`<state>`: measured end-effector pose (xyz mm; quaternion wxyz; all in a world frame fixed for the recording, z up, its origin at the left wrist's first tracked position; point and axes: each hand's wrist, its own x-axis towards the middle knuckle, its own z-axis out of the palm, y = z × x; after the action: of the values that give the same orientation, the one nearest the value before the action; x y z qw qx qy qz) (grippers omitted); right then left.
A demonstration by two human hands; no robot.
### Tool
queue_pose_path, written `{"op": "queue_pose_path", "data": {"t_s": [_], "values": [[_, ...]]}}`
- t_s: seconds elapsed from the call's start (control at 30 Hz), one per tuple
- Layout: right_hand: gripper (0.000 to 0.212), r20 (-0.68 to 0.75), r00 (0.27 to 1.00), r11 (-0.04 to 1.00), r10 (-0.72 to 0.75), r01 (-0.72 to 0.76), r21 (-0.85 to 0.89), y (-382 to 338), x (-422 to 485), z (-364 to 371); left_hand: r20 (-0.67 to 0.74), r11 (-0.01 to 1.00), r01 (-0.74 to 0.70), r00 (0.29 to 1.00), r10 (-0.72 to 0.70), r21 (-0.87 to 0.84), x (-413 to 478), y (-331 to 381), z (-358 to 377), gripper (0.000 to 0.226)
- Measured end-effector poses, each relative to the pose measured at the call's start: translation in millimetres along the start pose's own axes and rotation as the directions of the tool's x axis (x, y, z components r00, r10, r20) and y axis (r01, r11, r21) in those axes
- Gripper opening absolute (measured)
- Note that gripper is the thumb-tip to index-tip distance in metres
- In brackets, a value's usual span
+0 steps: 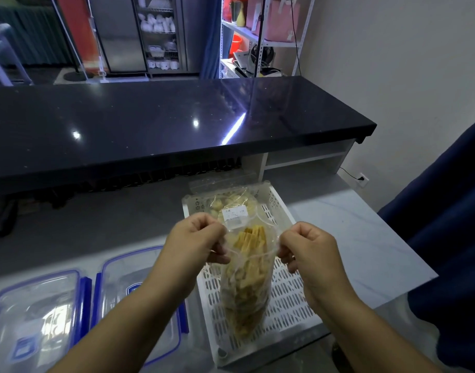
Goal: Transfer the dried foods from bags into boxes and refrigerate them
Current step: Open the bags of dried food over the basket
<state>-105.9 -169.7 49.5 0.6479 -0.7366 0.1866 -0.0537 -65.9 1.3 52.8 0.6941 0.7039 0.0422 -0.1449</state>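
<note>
above the white perforated basket (pixel 287 300), in the head view, i have both hands up on one clear bag of yellow strips (pixel 244 289). the left hand (pixel 196 243) pinches the bag's mouth on its left side, fingers curled tight on the plastic. the right hand (pixel 309 254) does the same on the right side, thumb and fingers closed on the film. between the two grips the mouth is pulled apart, and i can look down into it at flat yellow pieces standing on end. the bag hangs upright, its bottom down by the basket's near rim; i cannot tell whether it touches the basket floor.

further back in the same basket lies a second bag (pixel 231 201), filled with pale lumpy pieces, with a white price label (pixel 235 215) facing up. just behind the basket's far rim i see a bit of crumpled clear plastic (pixel 201 184).

to my left on the pale worktop (pixel 365 238) sit two clear containers with blue clasps: the near-left box (pixel 34 313) and the second box (pixel 134 267) just beside it, partly behind the left forearm. whether their lids are on i cannot tell from here.

beyond the worktop runs a glossy black counter (pixel 150 117). a dark blue cloth (pixel 446 224) hangs at the right edge, and a white metal shelf (pixel 260 41) with mixed items stands at the back.
</note>
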Motion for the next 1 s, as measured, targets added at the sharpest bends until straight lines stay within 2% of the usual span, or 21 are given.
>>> {"op": "queue_pose_path", "data": {"t_s": [0.1, 0.17, 0.27, 0.37, 0.43, 0.57, 0.7, 0.87, 1.0], "values": [[0.019, 0.087, 0.996, 0.999, 0.014, -0.011, -0.040, -3, 1, 1, 0.079, 0.998, -0.027, 0.997, 0.022, 0.056, -5, 1, 6, 0.009], [0.032, 0.143, 0.990, 0.989, 0.002, 0.019, -0.145, -7, 4, 4, 0.106, 0.994, -0.062, 0.993, 0.052, 0.093, -8, 0, 12, 0.008], [0.046, 0.139, 0.989, 0.882, -0.051, 0.110, -0.458, -14, 8, 6, 0.109, 0.987, -0.099, 0.990, 0.086, 0.123, -8, 2, 16, 0.008], [0.035, 0.150, 0.985, 0.792, -0.089, 0.162, -0.588, -16, 11, 1, 0.120, 0.983, -0.094, 0.990, 0.075, 0.159, -7, 4, 13, 0.009], [0.030, 0.166, 0.983, 0.794, -0.078, 0.162, -0.586, -18, 11, -5, 0.101, 0.978, -0.070, 0.994, 0.051, 0.198, -4, 5, 6, 0.011], [0.025, 0.189, 0.982, 0.841, -0.007, 0.108, -0.530, -24, 8, -18, 0.040, 0.915, -0.083, 0.997, 0.073, 0.394, -2, 9, -16, 0.013], [0.017, 0.200, 0.980, 0.899, -0.012, 0.098, -0.427, -31, 9, -31, 0.052, 0.850, -0.113, 0.994, 0.101, 0.514, -11, 19, -35, 0.013], [0.014, 0.232, 0.971, 0.925, -0.061, 0.142, -0.351, -49, 8, -34, 0.067, 0.796, -0.146, 0.989, 0.131, 0.587, -29, 21, -43, 0.012], [0.015, 0.273, 0.962, 0.911, -0.022, 0.131, -0.390, -43, 6, -19, 0.065, 0.761, -0.124, 0.992, 0.107, 0.637, -37, 10, -45, 0.012]]}}
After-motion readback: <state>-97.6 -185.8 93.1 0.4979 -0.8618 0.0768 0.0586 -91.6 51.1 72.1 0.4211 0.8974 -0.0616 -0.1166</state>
